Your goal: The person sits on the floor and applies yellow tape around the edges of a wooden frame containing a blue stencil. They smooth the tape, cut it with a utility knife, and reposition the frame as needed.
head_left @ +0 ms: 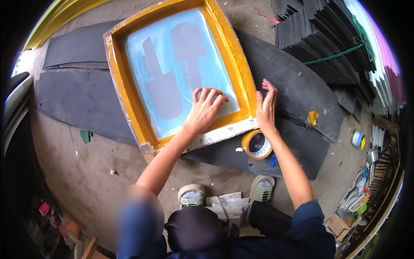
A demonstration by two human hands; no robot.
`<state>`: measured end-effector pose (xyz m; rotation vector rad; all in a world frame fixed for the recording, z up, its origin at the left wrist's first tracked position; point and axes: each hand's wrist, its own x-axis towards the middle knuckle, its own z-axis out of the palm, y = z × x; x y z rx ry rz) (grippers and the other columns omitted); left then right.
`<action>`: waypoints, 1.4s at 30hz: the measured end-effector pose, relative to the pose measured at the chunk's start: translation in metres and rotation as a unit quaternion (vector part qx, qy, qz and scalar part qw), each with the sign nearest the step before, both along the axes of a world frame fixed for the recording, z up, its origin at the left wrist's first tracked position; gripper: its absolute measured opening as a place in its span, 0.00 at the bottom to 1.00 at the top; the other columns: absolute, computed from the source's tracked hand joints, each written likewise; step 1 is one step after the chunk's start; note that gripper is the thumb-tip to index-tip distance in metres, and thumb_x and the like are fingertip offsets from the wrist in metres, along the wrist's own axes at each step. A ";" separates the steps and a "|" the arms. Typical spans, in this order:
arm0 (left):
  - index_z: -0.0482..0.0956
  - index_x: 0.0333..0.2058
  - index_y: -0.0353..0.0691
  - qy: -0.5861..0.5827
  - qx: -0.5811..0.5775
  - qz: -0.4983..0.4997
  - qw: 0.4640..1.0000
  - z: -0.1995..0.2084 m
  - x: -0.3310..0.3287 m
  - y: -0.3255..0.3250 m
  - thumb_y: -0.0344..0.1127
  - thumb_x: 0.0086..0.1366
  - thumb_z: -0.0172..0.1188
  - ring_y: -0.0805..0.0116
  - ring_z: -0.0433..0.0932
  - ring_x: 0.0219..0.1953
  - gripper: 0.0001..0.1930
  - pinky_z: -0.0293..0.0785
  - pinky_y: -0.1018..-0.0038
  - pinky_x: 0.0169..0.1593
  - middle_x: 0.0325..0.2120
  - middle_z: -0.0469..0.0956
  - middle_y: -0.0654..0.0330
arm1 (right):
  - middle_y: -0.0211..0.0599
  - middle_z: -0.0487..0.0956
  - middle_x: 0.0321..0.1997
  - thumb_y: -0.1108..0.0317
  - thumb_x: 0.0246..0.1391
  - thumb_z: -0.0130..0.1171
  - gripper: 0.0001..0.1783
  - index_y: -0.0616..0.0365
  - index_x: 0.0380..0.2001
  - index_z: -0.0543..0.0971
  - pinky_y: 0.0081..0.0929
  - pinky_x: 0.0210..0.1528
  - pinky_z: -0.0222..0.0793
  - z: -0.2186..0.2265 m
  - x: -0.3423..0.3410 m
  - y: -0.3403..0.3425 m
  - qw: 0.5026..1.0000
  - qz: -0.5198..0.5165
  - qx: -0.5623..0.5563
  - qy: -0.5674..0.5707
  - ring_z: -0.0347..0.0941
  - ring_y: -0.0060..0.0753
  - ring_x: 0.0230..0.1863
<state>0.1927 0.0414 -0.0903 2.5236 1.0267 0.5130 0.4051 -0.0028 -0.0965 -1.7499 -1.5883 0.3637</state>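
Knees in dark trousers and two pale sandals (192, 196) fill the bottom middle of the frame, where the person squats on the dusty floor (86, 172). Just above the right foot lies a roll of tape (257, 145), touching the lower right corner of the screen-printing frame (241, 77).

That frame sits in the upper middle of the picture, resting flat on dark rubber sheets (82, 99). Its border is thick and yellow-orange, with a whitish, worn lower rail; the mesh (172, 56) inside is pale blue with grey stencil shapes showing through.

The left hand (205, 110) lies flat on the mesh near the lower right corner, fingers spread wide, holding nothing. The right hand (266, 105) presses its edge against the outer side of the frame, fingers straight and together, also holding nothing.

To do this well, I'd judge the palm should bear down evenly so the mesh is not dented, while the right hand steadies the frame against sliding on the sheets.

Stacked dark sheets (323, 39) fill the upper right.
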 end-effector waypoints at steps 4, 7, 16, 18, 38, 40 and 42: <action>0.58 0.57 0.36 -0.154 -0.324 -0.054 0.932 0.026 0.016 -0.034 0.38 0.64 0.50 0.51 0.68 0.49 0.25 0.65 0.64 0.52 0.42 0.74 0.51 | 0.49 0.65 0.50 0.67 0.61 0.44 0.21 0.63 0.55 0.59 0.39 0.57 0.56 -0.002 0.002 -0.002 1.000 -0.020 -0.010 0.009 0.62 0.44 0.53; 0.47 0.58 0.31 -0.121 -0.290 -0.038 0.948 0.038 0.030 -0.056 0.36 0.65 0.48 0.42 0.66 0.52 0.29 0.63 0.58 0.54 0.50 0.69 0.41 | 0.50 0.65 0.50 0.67 0.60 0.44 0.22 0.62 0.56 0.59 0.40 0.57 0.55 0.003 -0.003 -0.001 0.999 -0.020 -0.015 0.027 0.62 0.46 0.53; 0.52 0.45 0.28 -0.159 -0.267 0.006 0.950 0.029 0.055 -0.061 0.32 0.63 0.50 0.41 0.72 0.43 0.19 0.68 0.58 0.44 0.42 0.73 0.39 | 0.49 0.68 0.47 0.70 0.58 0.45 0.21 0.62 0.55 0.60 0.43 0.53 0.57 0.002 0.002 0.002 0.999 -0.027 0.001 -0.046 0.64 0.48 0.50; 0.53 0.44 0.28 -0.169 -0.285 0.012 0.943 0.030 0.052 -0.062 0.32 0.63 0.50 0.42 0.73 0.41 0.18 0.68 0.58 0.42 0.41 0.75 0.41 | 0.48 0.69 0.46 0.70 0.58 0.46 0.21 0.62 0.54 0.61 0.43 0.53 0.57 0.002 0.001 0.002 0.998 -0.028 0.000 -0.049 0.65 0.48 0.50; 0.65 0.51 0.31 0.311 0.026 0.095 0.945 0.044 -0.141 -0.120 0.26 0.53 0.52 0.64 0.74 0.41 0.24 0.61 0.63 0.54 0.38 0.71 0.54 | 0.43 0.66 0.50 0.65 0.55 0.51 0.21 0.60 0.51 0.66 0.45 0.56 0.53 0.030 -0.028 0.004 0.959 0.101 0.012 -0.265 0.60 0.45 0.54; 0.66 0.49 0.32 0.299 0.016 0.107 0.948 0.041 -0.142 -0.122 0.25 0.52 0.53 0.65 0.75 0.40 0.23 0.60 0.65 0.54 0.37 0.72 0.55 | 0.41 0.65 0.50 0.63 0.54 0.53 0.22 0.59 0.51 0.67 0.45 0.57 0.52 0.036 -0.048 -0.002 0.949 0.166 -0.015 -0.266 0.59 0.44 0.55; 0.68 0.49 0.32 0.315 -0.002 0.095 0.944 0.043 -0.138 -0.119 0.28 0.54 0.53 0.66 0.73 0.40 0.21 0.61 0.65 0.53 0.34 0.71 0.56 | 0.41 0.66 0.50 0.58 0.52 0.55 0.25 0.59 0.51 0.67 0.46 0.58 0.51 0.038 -0.064 -0.017 0.924 0.295 -0.043 -0.240 0.59 0.45 0.54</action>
